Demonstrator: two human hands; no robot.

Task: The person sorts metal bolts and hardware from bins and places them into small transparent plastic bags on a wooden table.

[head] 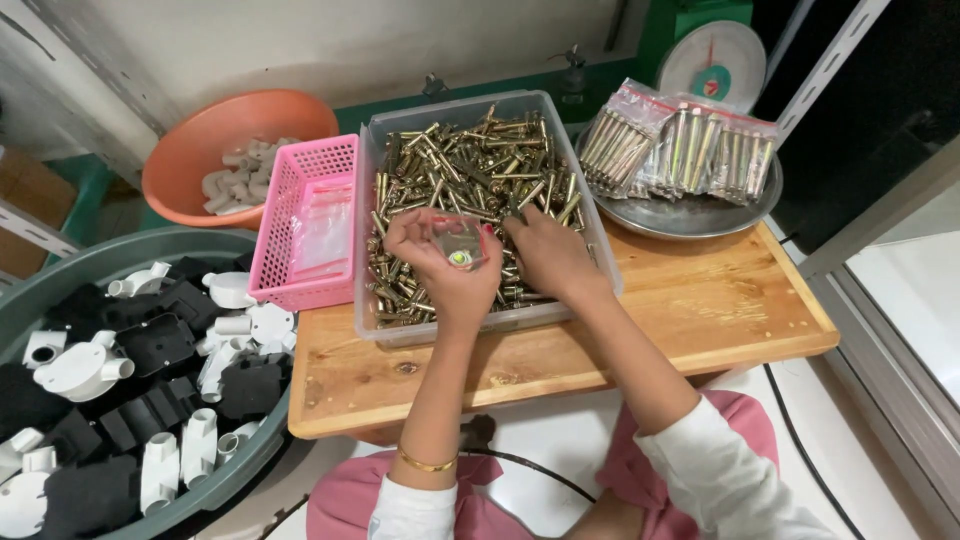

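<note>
Brass-coloured anchor bolts (pixel 470 170) lie heaped in a clear plastic bin (pixel 600 235) that stands on a low wooden table (pixel 700 300); the left hand (pixel 445 265) hovers over the near part of the heap, its fingers curled around a small clear plastic bag (pixel 458 245) which it pinches at the mouth; the right hand (pixel 548 255) rests palm down among the bolts just beside it, fingers closed on the heap, though whether it grips any bolt I cannot tell; a gold bangle (pixel 425 463) circles the left wrist, and both sleeves are white; left of the bin, touching it, stands a pink plastic basket (pixel 345 160) holding flat clear bags; behind the basket sits an orange bowl (pixel 200 130) with white pipe pieces inside; further left, a large grey tub (pixel 120 255) holds black and white conduit fittings; right of the bin, a round metal tray (pixel 700 215) carries sealed bags of bolts (pixel 680 145); behind the tray a weighing scale (pixel 715 60) with a round white dial stands against the wall.
</note>
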